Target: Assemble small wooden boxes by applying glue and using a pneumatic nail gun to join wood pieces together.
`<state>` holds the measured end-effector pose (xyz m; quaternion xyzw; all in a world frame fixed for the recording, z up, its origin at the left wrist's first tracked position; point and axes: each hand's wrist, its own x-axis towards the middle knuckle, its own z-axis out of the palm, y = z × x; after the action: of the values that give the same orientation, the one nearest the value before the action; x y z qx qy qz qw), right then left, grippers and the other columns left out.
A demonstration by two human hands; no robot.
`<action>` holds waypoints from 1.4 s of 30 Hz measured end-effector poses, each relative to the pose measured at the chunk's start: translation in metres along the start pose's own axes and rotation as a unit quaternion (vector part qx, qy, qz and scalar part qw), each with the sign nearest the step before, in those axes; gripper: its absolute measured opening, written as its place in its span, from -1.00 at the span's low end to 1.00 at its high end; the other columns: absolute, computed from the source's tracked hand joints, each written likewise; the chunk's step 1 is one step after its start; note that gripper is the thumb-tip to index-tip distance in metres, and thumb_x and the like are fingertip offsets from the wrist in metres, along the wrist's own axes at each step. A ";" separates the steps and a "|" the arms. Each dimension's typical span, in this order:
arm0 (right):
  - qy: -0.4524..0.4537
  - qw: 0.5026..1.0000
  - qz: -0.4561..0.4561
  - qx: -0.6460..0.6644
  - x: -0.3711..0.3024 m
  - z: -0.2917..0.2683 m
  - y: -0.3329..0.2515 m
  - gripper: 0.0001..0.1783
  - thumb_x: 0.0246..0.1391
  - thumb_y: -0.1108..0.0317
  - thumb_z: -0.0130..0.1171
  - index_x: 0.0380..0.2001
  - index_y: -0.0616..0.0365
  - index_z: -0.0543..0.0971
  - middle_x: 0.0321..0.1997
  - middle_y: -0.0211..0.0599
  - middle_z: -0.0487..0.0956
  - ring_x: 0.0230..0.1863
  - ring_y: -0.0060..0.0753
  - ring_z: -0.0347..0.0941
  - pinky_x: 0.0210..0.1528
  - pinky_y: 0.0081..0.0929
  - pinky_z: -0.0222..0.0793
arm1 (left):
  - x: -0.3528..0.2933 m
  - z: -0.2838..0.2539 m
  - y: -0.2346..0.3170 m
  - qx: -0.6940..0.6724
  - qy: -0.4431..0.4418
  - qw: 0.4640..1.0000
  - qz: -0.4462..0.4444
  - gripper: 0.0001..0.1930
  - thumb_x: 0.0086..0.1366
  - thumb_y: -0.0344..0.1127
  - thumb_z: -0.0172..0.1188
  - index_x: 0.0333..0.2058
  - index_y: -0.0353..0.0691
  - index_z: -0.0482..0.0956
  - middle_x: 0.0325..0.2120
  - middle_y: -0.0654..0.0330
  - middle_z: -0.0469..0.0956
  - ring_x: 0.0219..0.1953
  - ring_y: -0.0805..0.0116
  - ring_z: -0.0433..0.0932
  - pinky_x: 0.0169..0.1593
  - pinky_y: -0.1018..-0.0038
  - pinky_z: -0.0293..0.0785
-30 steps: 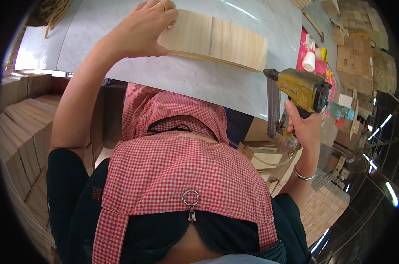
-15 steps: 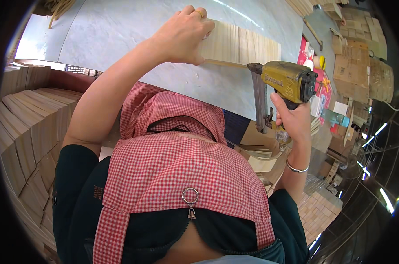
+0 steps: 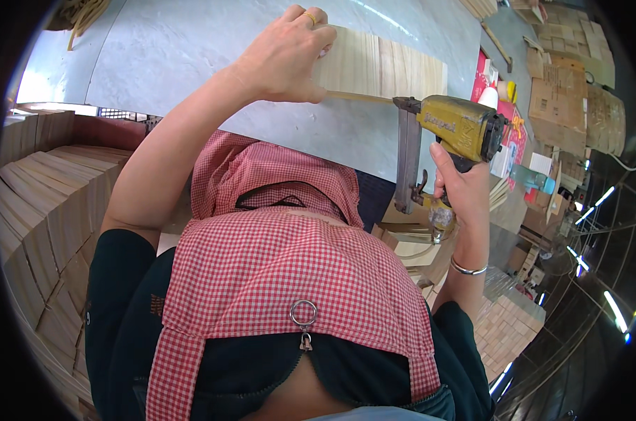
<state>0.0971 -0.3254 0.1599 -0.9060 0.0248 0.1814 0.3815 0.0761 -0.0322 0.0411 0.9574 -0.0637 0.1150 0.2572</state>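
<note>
Left hand (image 3: pixel 290 59) sits further toward 3 o'clock than before, gripping wooden board (image 3: pixel 377 67); right hand (image 3: pixel 467 189), wrapped round nail gun (image 3: pixel 452 126), sits further toward 9

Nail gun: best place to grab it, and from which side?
Probably the handle under the nail gun's yellow body, from the person's right, where the right hand already wraps it. The long grey magazine takes up the left side, while the handle's right side is open to the palm.
</note>
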 end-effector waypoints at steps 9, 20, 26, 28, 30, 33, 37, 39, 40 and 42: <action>-0.021 0.997 -0.058 -0.041 -0.012 0.005 -0.033 -0.74 0.11 0.32 0.39 -0.25 0.30 0.61 -0.56 -0.39 0.55 -0.72 -0.62 0.32 -0.68 -0.64 0.30 | -0.019 0.019 -0.029 -0.146 0.091 0.984 0.045 -0.45 -0.24 -0.32 0.48 -0.21 -0.18 0.44 0.02 0.09 0.43 -0.17 0.06 0.50 -0.01 0.29 0.54; -0.123 0.979 -0.130 -0.093 -0.011 -0.004 -0.055 -0.71 0.09 0.39 0.38 -0.14 0.31 0.66 -0.25 -0.22 0.74 -0.37 -0.38 0.66 -0.40 -0.53 0.51 | 0.009 0.014 0.012 -0.181 0.043 0.983 -0.005 -0.37 -0.28 -0.37 0.47 -0.16 -0.16 0.35 0.08 0.13 0.38 -0.11 0.07 0.48 -0.02 0.31 0.55; -0.118 0.983 -0.111 -0.090 -0.010 0.000 -0.053 -0.68 0.12 0.27 0.41 -0.21 0.33 0.63 -0.48 -0.34 0.61 -0.61 -0.55 0.45 -0.61 -0.63 0.36 | 0.010 0.016 0.013 -0.169 0.031 0.985 -0.011 -0.31 -0.28 -0.38 0.49 -0.12 -0.14 0.32 0.18 0.15 0.35 -0.07 0.07 0.50 0.01 0.29 0.57; -0.116 0.984 -0.105 -0.088 -0.011 0.002 -0.054 -0.65 0.12 0.23 0.42 -0.24 0.33 0.62 -0.57 -0.38 0.56 -0.72 -0.62 0.37 -0.68 -0.67 0.30 | 0.009 0.017 0.012 -0.170 0.033 0.985 -0.007 -0.31 -0.28 -0.38 0.49 -0.12 -0.15 0.32 0.18 0.15 0.35 -0.08 0.07 0.50 0.01 0.29 0.57; -0.124 0.978 -0.115 -0.122 -0.009 0.002 -0.060 -0.71 0.11 0.33 0.39 -0.18 0.31 0.64 -0.40 -0.30 0.65 -0.51 -0.50 0.53 -0.51 -0.60 0.42 | 0.008 0.019 0.010 -0.165 0.038 0.986 -0.004 -0.31 -0.29 -0.37 0.49 -0.12 -0.15 0.32 0.17 0.14 0.35 -0.08 0.07 0.50 0.01 0.30 0.57; -0.136 0.970 -0.129 -0.157 -0.008 0.003 -0.063 -0.72 0.09 0.43 0.37 -0.13 0.29 0.65 -0.24 -0.22 0.74 -0.30 -0.37 0.68 -0.33 -0.52 0.54 | 0.002 0.020 0.007 -0.157 0.047 0.987 -0.002 -0.30 -0.29 -0.35 0.50 -0.11 -0.15 0.32 0.17 0.13 0.35 -0.08 0.06 0.49 0.01 0.31 0.57; -0.126 0.970 -0.197 -0.071 -0.005 0.007 -0.055 -0.68 0.06 0.45 0.39 -0.11 0.32 0.63 -0.27 -0.20 0.74 -0.29 -0.34 0.68 -0.34 -0.50 0.55 | -0.009 0.020 0.000 -0.160 0.058 0.985 -0.011 -0.31 -0.26 -0.30 0.50 -0.12 -0.14 0.31 0.15 0.10 0.34 -0.05 0.05 0.47 0.02 0.30 0.56; -0.102 0.976 -0.180 -0.074 -0.008 0.009 -0.054 -0.69 0.06 0.47 0.38 -0.12 0.34 0.61 -0.37 -0.24 0.71 -0.48 -0.43 0.62 -0.49 -0.56 0.48 | -0.031 0.020 -0.006 -0.144 0.099 0.984 -0.024 -0.24 -0.22 -0.28 0.48 0.03 -0.14 0.34 0.12 0.02 0.33 -0.01 0.01 0.44 0.06 0.20 0.54; -0.108 0.974 -0.187 -0.072 -0.012 0.008 -0.055 -0.69 0.06 0.47 0.38 -0.12 0.34 0.61 -0.37 -0.24 0.71 -0.48 -0.43 0.62 -0.49 -0.56 0.48 | -0.047 0.015 -0.004 -0.136 0.103 0.985 -0.029 -0.24 -0.22 -0.28 0.48 0.03 -0.14 0.34 0.12 0.02 0.33 -0.01 0.01 0.44 0.06 0.20 0.54; -0.067 0.988 -0.101 -0.093 -0.017 0.008 -0.053 -0.65 0.12 0.29 0.40 -0.15 0.34 0.58 -0.56 -0.37 0.56 -0.74 -0.62 0.35 -0.72 -0.69 0.28 | -0.083 0.004 0.009 -0.069 0.175 0.969 -0.161 -0.04 -0.18 -0.22 0.53 0.26 -0.13 0.28 0.10 -0.07 0.32 0.01 -0.04 0.42 0.08 0.09 0.50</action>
<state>0.0882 -0.2838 0.1973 -0.9213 -0.1092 0.2036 0.3127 -0.0049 -0.0364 0.0206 0.8998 0.1297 0.2336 0.3450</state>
